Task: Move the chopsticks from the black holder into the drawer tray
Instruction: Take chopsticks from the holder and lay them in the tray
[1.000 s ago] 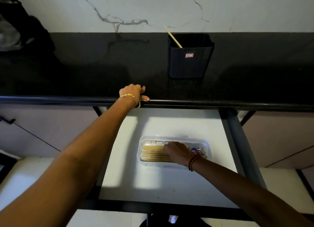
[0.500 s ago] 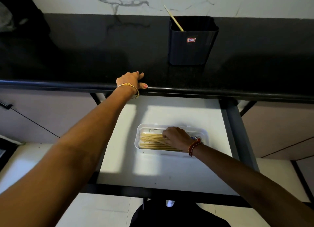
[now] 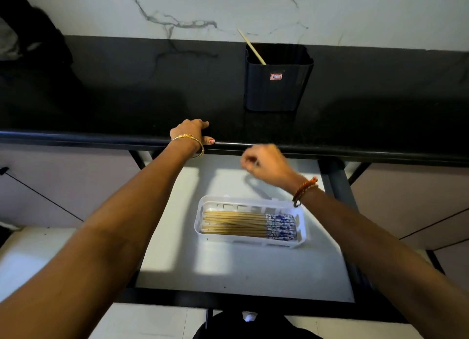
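One chopstick (image 3: 251,46) left leaning in black holder (image 3: 278,79); rest lie in drawer tray (image 3: 300,227). R hand (image 3: 266,164) blurred, fingers loosely curled, empty. Risk: hasty grab tips holder.

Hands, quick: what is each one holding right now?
Left hand: holding nothing, fingers resting on the counter edge.
Right hand: fingers loosely curled, blurred, apparently empty above the tray.
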